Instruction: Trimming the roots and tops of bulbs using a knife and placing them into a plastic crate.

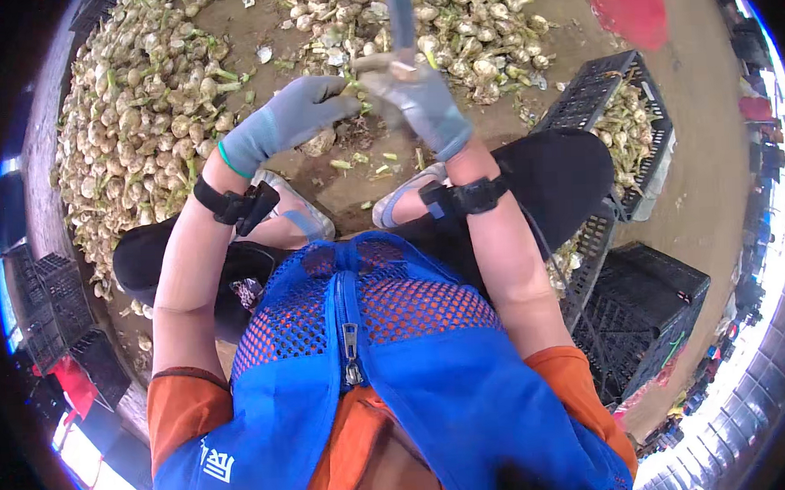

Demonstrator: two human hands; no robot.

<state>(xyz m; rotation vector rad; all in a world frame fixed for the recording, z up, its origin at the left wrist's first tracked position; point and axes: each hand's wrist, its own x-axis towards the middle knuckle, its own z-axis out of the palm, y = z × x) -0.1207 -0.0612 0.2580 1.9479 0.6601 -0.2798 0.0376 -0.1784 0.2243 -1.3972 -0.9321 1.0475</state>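
My left hand [301, 114], in a grey knit glove, is held above the floor with its thumb and fingers apart; nothing shows clearly between them. Close beside it, my gloved right hand [422, 102] grips a long, dark bladed tool [400, 18] that points away from me. Motion blurs the tool and the fingers around it. Beyond the hands lies a heap of garlic bulbs [482, 37] with short stems. A larger garlic heap [137, 118] spreads at the left. Cut stem pieces [379, 172] are scattered between my feet, under the hands.
At my right, a black plastic crate [660, 128] holds trimmed-looking garlic, with another garlic-holding crate [590, 249] nearer. A black crate [658, 312] stands behind them. A red object [628, 5] lies at the upper right. More black crates [53, 299] are at the far left.
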